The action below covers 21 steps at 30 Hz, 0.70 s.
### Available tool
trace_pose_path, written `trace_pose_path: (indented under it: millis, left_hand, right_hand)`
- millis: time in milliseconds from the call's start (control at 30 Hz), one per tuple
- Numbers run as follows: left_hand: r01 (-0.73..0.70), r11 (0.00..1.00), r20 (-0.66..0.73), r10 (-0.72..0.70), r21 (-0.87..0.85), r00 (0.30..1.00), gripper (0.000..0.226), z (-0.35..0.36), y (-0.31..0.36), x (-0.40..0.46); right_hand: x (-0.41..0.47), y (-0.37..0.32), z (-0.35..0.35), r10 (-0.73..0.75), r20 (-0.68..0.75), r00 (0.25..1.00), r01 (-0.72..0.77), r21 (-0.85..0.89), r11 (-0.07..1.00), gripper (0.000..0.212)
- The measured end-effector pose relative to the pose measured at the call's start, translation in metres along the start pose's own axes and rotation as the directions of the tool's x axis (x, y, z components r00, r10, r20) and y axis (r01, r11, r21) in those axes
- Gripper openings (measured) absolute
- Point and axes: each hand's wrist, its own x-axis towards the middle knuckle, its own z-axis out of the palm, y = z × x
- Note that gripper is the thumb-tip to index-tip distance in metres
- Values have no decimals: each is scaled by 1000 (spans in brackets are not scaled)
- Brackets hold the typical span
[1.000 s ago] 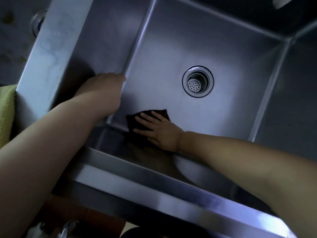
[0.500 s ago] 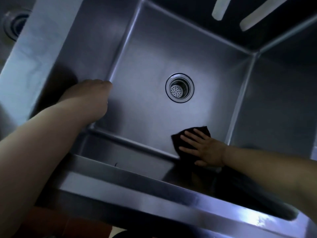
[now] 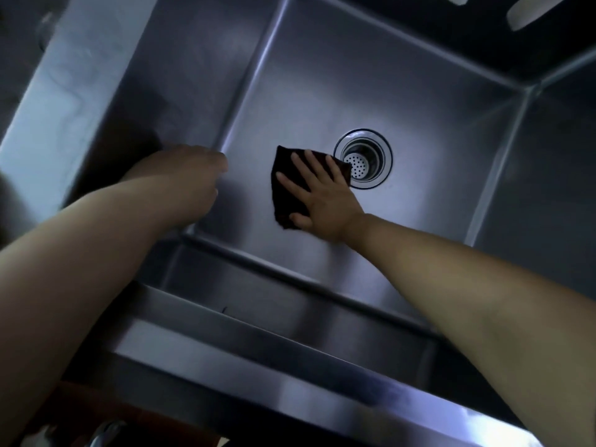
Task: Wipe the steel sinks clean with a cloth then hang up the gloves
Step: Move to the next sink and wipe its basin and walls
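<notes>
On the sink [image 3: 435, 130] floor beside the drain [image 3: 363, 159], the right hand [image 3: 317, 191], fingers spread flat on the dark cloth [image 3: 283, 191], should press evenly in overlapping strokes while the left hand [image 3: 180, 175], its fingers hidden, braces on the wall

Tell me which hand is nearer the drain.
Right. The right hand presses the cloth just beside the drain; the left hand is far off by the sink's left wall.

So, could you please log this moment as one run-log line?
step: wiping sink floor | right hand: flat on dark cloth beside drain | left hand: at left wall, fingers hidden
</notes>
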Motion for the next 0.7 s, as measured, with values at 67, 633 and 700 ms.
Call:
trace_pose_path:
  millis: [67,633,700]
  left_hand:
    - [-2,1000,11,2,-11,1000,37,0,1,0]
    - [-141,990,45,141,-19,989,53,1,20,-8]
    - [-168,986,44,168,-4,985,53,0,23,-10]
  right_hand:
    - [-16,19,-2,18,1,1000,-18,-2,1000,76]
    - [-127,-21,10,-67,163,984,59,59,997,80]
    - [-126,-20,10,-97,155,983,87,69,994,78]
